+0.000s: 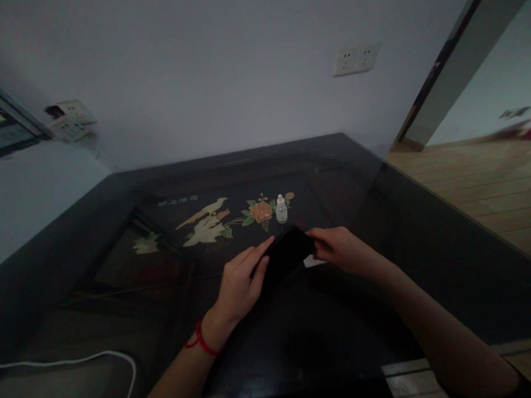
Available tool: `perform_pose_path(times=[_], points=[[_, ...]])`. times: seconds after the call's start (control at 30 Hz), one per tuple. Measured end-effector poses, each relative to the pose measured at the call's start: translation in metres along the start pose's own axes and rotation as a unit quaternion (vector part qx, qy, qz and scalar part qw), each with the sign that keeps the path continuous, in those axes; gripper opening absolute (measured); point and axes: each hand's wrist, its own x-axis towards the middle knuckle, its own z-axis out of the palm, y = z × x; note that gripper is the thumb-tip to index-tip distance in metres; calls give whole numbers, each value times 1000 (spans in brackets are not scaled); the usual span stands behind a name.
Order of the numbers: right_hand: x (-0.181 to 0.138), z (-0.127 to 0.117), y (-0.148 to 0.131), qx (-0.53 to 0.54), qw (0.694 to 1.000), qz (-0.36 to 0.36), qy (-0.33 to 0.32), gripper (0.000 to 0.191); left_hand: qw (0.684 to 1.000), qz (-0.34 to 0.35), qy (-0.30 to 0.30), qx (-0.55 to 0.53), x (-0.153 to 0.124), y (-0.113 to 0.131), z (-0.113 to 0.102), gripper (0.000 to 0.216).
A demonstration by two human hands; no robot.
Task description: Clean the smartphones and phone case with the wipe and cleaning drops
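Note:
A flat black phone (289,253), its face dark, is held tilted above the table between both hands. My left hand (242,279) grips its left side, with fingers along the edge and a red string bracelet on the wrist. The fingers of my right hand (336,249) are closed on its right end. Below that hand shows a small white piece (314,261), like paper or cloth; whether the hand touches it I cannot tell. Just beyond the phone stands a small clear dropper bottle (281,211) with a white cap, upright.
The glossy black table (362,312) has an inlaid bird and flower picture (209,222) and stands against a pale wall. A white cable (100,354) lies at the front left. Wall sockets (356,60) are above, and wooden floor (489,183) lies to the right.

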Motion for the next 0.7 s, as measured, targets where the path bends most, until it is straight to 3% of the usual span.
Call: perform_pose_path(times=[0.27, 0.47, 0.7], points=[[-1, -3, 3, 97, 995, 12, -28, 18, 997, -38, -15, -61, 1, -9, 1, 35], [-1, -6, 4, 79, 996, -27, -37, 17, 997, -37, -38, -61, 3, -7, -2, 36], [-2, -8, 3, 109, 992, -21, -57, 23, 996, -41, -44, -64, 2, -8, -1, 36]])
